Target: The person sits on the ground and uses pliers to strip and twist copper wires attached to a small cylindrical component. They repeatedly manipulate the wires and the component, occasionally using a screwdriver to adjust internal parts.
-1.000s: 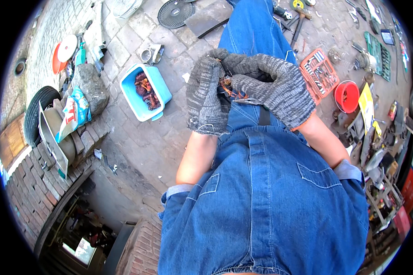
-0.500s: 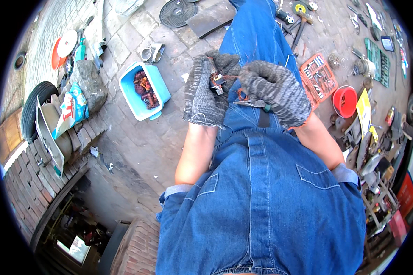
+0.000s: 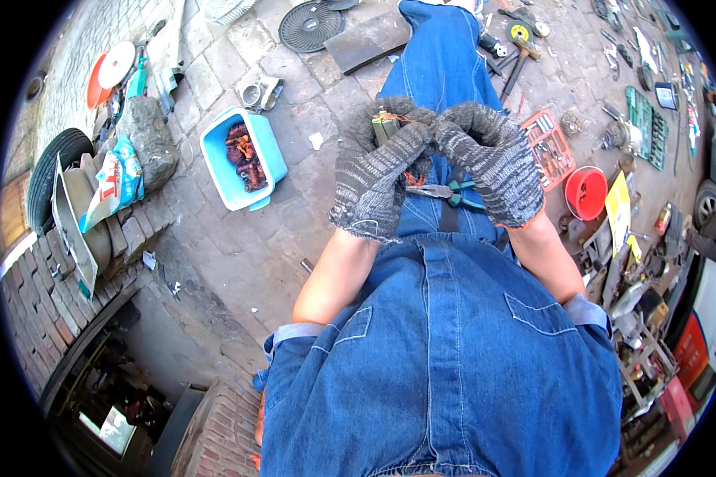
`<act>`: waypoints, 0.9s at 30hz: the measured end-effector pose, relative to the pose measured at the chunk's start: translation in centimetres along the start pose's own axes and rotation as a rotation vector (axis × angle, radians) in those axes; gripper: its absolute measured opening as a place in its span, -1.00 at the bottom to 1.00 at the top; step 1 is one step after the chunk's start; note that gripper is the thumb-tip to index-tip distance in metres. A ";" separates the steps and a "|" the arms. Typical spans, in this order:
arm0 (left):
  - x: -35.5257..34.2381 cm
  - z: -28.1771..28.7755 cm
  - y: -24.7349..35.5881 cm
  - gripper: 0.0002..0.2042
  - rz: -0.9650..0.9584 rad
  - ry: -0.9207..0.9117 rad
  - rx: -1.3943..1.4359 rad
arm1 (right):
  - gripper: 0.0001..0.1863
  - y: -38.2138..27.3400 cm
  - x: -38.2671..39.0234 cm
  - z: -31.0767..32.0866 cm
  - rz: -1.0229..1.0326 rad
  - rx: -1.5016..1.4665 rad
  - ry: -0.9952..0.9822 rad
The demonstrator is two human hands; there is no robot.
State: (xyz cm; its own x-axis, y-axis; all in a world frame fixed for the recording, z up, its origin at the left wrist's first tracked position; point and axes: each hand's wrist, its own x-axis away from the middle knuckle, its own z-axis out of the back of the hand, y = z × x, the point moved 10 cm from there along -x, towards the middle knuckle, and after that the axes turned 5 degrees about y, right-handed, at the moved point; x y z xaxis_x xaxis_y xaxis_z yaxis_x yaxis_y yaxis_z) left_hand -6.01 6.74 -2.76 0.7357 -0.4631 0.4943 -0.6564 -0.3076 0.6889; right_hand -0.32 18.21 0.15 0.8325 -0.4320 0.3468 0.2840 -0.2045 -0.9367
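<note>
Both of my hands wear grey knitted gloves and meet over my denim-covered lap. My left hand (image 3: 378,163) is closed around a small block-shaped part with copper windings (image 3: 386,126), its lower portion hidden by the glove. My right hand (image 3: 485,155) touches the left one, thumb and fingers pinched together at the part's edge. Thin copper strands show there, but what the right fingertips grip is hidden. Below the hands, pliers with teal handles (image 3: 437,191) lie across my lap beside a tuft of orange copper wire (image 3: 413,180).
To the left, a light blue basin (image 3: 274,159) holds copper coils (image 3: 245,155). A red bucket (image 3: 585,195), an orange socket case (image 3: 550,151) and a hammer (image 3: 520,65) are on the right. A brick ledge (image 3: 64,310) and a tyre (image 3: 52,179) stand farther left.
My right hand has moved left, up against my left hand. The wound part has turned in my left hand. More of the pliers on my lap now shows.
</note>
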 end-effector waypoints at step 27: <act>-0.1 1.5 0.7 -0.80 -0.076 0.089 0.076 | -0.83 4.1 -2.5 4.6 -0.079 -0.967 0.253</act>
State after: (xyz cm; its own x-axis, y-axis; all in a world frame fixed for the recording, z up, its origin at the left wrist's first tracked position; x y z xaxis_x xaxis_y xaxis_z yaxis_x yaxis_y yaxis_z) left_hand -6.83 5.28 -3.13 0.7937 -0.3611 0.4896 -0.6062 -0.4026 0.6859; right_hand 0.93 22.51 -4.78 0.6705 -0.5374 0.5115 -0.2684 -0.8184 -0.5081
